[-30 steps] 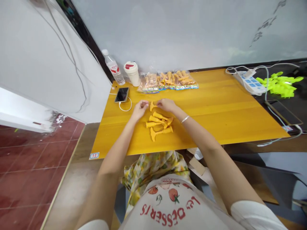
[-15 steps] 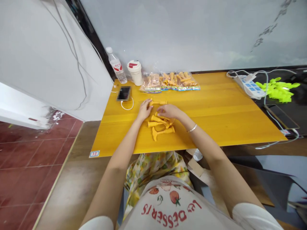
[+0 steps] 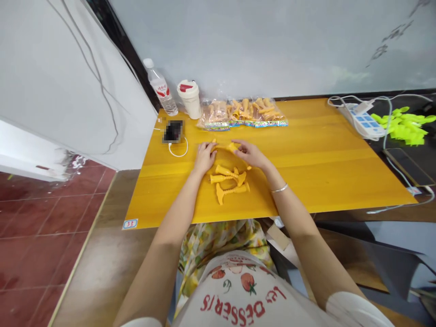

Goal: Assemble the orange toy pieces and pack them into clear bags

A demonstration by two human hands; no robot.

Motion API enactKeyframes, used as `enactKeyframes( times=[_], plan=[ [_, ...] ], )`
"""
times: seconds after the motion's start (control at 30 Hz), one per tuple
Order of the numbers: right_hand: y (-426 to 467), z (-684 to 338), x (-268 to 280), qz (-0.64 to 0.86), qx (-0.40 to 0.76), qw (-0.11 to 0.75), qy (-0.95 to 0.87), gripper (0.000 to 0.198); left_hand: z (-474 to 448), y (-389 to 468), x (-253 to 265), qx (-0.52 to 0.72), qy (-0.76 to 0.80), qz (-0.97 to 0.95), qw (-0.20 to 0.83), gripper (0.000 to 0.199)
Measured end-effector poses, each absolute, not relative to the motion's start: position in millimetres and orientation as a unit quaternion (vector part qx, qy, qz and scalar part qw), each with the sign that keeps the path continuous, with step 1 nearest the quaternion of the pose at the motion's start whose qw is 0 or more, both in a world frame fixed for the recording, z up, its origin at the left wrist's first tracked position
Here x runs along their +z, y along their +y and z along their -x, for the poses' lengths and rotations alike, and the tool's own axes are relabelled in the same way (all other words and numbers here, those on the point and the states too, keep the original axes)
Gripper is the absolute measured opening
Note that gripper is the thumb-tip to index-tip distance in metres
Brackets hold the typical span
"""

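My left hand (image 3: 205, 157) rests on the table with its fingers closed at the head of a yellow plastic toy hammer (image 3: 220, 147), whose handle points right. Just to the right, my right hand (image 3: 251, 154) grips another yellow toy hammer (image 3: 234, 147); the fingers cover much of it. The two hammers lie close together, and I cannot tell whether they touch. Nearer to me lies a small loose pile of yellow toy hammers (image 3: 227, 179), with one hammer (image 3: 220, 194) at its front edge, head to the left.
Clear bags of yellow toys (image 3: 257, 111) lie along the back of the yellow table (image 3: 323, 159). A lidded cup (image 3: 190, 100), a water bottle (image 3: 161, 88) and a phone (image 3: 173, 131) on a cable stand left. At right are a power strip (image 3: 366, 120) and neon-yellow pieces (image 3: 403, 126).
My right hand has moved up and right from the pile, bringing a toy hammer beside the one at my left hand. My left hand has stayed nearly in place. The view has shifted slightly.
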State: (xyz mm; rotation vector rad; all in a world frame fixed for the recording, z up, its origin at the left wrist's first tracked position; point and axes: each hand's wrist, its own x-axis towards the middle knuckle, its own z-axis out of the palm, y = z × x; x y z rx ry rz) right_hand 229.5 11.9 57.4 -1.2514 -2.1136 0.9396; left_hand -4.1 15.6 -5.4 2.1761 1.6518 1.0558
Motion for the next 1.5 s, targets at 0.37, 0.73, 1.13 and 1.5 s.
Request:
enactKeyframes(
  times=[0.37, 0.73, 1.13, 1.5],
  plan=[
    [21, -241, 49, 0.531, 0.300, 0.395, -0.687, 0.052, 0, 12, 1, 0.353, 0.608, -0.698, 0.135, 0.032],
    [6, -222, 60, 0.586, 0.074, 0.108, -0.800, 0.038, 5, 7, 8, 0.313, 0.530, -0.777, 0.132, 0.040],
    [49, -215, 53, 0.662, 0.105, 0.109, -0.734, 0.039, -4, 6, 11, 0.348, 0.466, -0.758, 0.296, 0.026],
    [81, -156, 44, 0.477, 0.168, 0.150, -0.850, 0.034, 14, 17, 1, 0.394, 0.505, -0.749, 0.169, 0.036]
  ],
)
